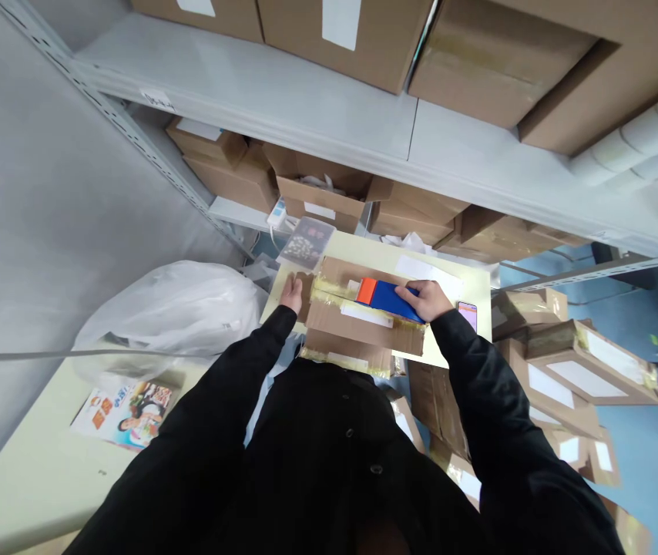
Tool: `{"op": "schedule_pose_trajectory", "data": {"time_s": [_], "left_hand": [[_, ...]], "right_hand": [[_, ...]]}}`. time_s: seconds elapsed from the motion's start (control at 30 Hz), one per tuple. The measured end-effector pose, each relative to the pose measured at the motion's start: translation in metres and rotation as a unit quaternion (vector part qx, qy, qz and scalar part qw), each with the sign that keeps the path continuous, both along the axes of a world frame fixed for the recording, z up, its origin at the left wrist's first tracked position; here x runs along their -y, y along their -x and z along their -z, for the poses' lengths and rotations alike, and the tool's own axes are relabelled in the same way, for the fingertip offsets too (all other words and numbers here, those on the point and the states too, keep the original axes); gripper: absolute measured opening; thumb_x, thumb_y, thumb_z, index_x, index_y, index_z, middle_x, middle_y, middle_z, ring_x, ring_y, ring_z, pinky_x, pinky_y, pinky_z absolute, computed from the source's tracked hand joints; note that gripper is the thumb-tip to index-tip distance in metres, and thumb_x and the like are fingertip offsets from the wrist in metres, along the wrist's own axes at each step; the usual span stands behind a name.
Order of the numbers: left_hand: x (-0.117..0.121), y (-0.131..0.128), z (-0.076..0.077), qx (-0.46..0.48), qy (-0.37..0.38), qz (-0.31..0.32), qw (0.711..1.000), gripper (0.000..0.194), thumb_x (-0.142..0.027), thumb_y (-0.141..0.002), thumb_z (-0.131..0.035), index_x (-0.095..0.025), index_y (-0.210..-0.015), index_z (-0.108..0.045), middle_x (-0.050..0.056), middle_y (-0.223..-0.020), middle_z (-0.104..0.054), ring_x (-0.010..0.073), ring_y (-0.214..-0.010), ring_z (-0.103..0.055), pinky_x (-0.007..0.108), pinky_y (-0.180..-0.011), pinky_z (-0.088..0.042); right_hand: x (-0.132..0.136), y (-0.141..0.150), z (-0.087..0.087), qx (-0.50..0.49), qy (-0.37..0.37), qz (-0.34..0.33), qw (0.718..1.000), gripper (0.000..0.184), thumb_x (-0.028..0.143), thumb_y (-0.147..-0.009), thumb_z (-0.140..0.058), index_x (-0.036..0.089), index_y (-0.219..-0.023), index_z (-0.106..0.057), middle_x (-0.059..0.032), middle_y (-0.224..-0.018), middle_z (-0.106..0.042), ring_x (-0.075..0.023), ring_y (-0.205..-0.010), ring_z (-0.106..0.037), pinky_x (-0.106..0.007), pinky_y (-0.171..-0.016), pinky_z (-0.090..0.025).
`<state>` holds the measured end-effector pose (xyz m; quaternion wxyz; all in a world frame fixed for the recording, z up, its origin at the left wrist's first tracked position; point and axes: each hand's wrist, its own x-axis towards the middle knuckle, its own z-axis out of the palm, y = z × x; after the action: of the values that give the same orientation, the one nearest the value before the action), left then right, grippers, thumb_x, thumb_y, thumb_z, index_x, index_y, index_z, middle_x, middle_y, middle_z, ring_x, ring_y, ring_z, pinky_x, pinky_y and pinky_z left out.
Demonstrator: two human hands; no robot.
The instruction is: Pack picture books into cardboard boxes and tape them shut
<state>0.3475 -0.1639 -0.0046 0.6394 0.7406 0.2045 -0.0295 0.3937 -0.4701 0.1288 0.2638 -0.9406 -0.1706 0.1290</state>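
A flat cardboard box with yellowish tape along its seams lies on a pale table. My left hand rests on the box's left end, fingers curled against a flap. My right hand is closed on a blue and orange tool, probably a tape dispenser, which lies across the top of the box. Black sleeves cover both arms.
A phone lies by my right wrist. White papers and a clear packet sit behind the box. A white plastic bag and a colourful leaflet lie left. Cardboard boxes are piled right, shelves above.
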Motion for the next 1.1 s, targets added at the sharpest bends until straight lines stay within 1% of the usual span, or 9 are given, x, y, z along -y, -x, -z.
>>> {"op": "schedule_pose_trajectory", "data": {"time_s": [0.07, 0.17, 0.3, 0.4, 0.5, 0.67, 0.8, 0.97, 1.1], "left_hand": [[0.007, 0.001, -0.017, 0.073, -0.125, 0.126, 0.981, 0.095, -0.067, -0.068, -0.055, -0.008, -0.139, -0.034, 0.019, -0.153, -0.019, 0.0303, -0.144, -0.003, 0.043, -0.116, -0.002], [0.026, 0.006, -0.038, 0.161, -0.329, 0.360, 0.858, 0.120, -0.071, -0.055, -0.063, 0.000, -0.143, -0.024, 0.024, -0.152, -0.015, 0.0380, -0.142, -0.005, 0.047, -0.114, 0.002], [0.046, 0.012, -0.046, 0.152, -0.452, 0.393, 0.786, 0.133, -0.073, -0.050, -0.064, 0.008, -0.143, -0.015, 0.029, -0.151, -0.012, 0.0389, -0.142, -0.007, 0.045, -0.114, 0.003], [0.049, 0.010, -0.045, 0.138, -0.484, 0.399, 0.766, 0.131, -0.073, -0.051, -0.064, 0.007, -0.143, -0.016, 0.028, -0.151, -0.013, 0.0382, -0.142, -0.008, 0.045, -0.114, 0.001], [0.045, 0.007, -0.045, 0.124, -0.508, 0.403, 0.751, 0.130, -0.075, -0.052, -0.062, 0.006, -0.144, -0.017, 0.027, -0.152, -0.012, 0.0380, -0.142, -0.009, 0.045, -0.114, 0.000], [0.049, 0.007, -0.047, 0.096, -0.527, 0.399, 0.744, 0.136, -0.076, -0.049, -0.062, 0.008, -0.144, -0.013, 0.029, -0.151, -0.010, 0.0409, -0.141, -0.006, 0.048, -0.114, 0.003], [0.108, 0.009, -0.048, 0.073, -0.522, 0.387, 0.757, 0.141, -0.080, -0.047, -0.061, 0.011, -0.142, -0.010, 0.031, -0.151, -0.003, 0.0451, -0.140, 0.000, 0.052, -0.112, 0.006], [0.209, 0.006, -0.051, 0.151, -0.433, 0.487, 0.743, 0.131, -0.078, -0.055, -0.057, 0.006, -0.145, -0.011, 0.028, -0.152, -0.006, 0.0412, -0.141, -0.001, 0.050, -0.112, 0.008], [0.227, 0.001, -0.050, 0.155, -0.426, 0.503, 0.736, 0.128, -0.077, -0.057, -0.057, 0.004, -0.145, -0.011, 0.025, -0.153, -0.004, 0.0391, -0.142, -0.001, 0.047, -0.113, 0.008]], "right_hand": [[0.001, 0.000, 0.000, 0.001, -0.006, -0.005, 1.000, 0.049, 0.059, -0.082, -0.046, 0.019, -0.057, -0.058, -0.0010, -0.051, -0.054, -0.0130, -0.050, -0.045, -0.026, -0.055, -0.034], [-0.003, 0.000, -0.001, 0.007, 0.009, -0.014, 1.000, 0.048, 0.057, -0.083, -0.046, 0.019, -0.058, -0.059, -0.0023, -0.055, -0.057, -0.0137, -0.051, -0.047, -0.027, -0.057, -0.034], [-0.003, -0.001, -0.005, 0.009, 0.044, -0.017, 0.999, 0.047, 0.057, -0.083, -0.047, 0.020, -0.058, -0.060, -0.0041, -0.056, -0.058, -0.0153, -0.054, -0.049, -0.028, -0.057, -0.032], [0.026, 0.000, -0.010, 0.000, 0.053, -0.015, 0.998, 0.046, 0.056, -0.083, -0.048, 0.021, -0.057, -0.059, -0.0036, -0.054, -0.057, -0.0149, -0.053, -0.048, -0.028, -0.057, -0.032], [0.084, 0.004, -0.009, -0.012, 0.068, -0.005, 0.998, 0.047, 0.057, -0.081, -0.050, 0.021, -0.051, -0.055, -0.0020, -0.051, -0.054, -0.0137, -0.051, -0.045, -0.028, -0.056, -0.032], [0.159, 0.017, 0.014, -0.040, 0.054, 0.048, 0.997, 0.049, 0.061, -0.080, -0.047, 0.020, -0.053, -0.055, -0.0003, -0.050, -0.052, -0.0136, -0.051, -0.047, -0.027, -0.056, -0.034], [0.167, 0.018, 0.032, -0.038, -0.010, 0.049, 0.998, 0.051, 0.060, -0.081, -0.047, 0.020, -0.050, -0.050, 0.0014, -0.046, -0.045, -0.0121, -0.047, -0.042, -0.027, -0.052, -0.033], [0.168, 0.012, 0.045, -0.069, -0.052, 0.046, 0.995, 0.052, 0.060, -0.082, -0.045, 0.019, -0.051, -0.050, 0.0025, -0.046, -0.042, -0.0105, -0.046, -0.037, -0.027, -0.050, -0.030], [0.175, 0.012, 0.058, -0.107, -0.097, 0.039, 0.989, 0.051, 0.060, -0.082, -0.046, 0.019, -0.052, -0.049, 0.0032, -0.046, -0.041, -0.0095, -0.046, -0.035, -0.027, -0.049, -0.028]]}}
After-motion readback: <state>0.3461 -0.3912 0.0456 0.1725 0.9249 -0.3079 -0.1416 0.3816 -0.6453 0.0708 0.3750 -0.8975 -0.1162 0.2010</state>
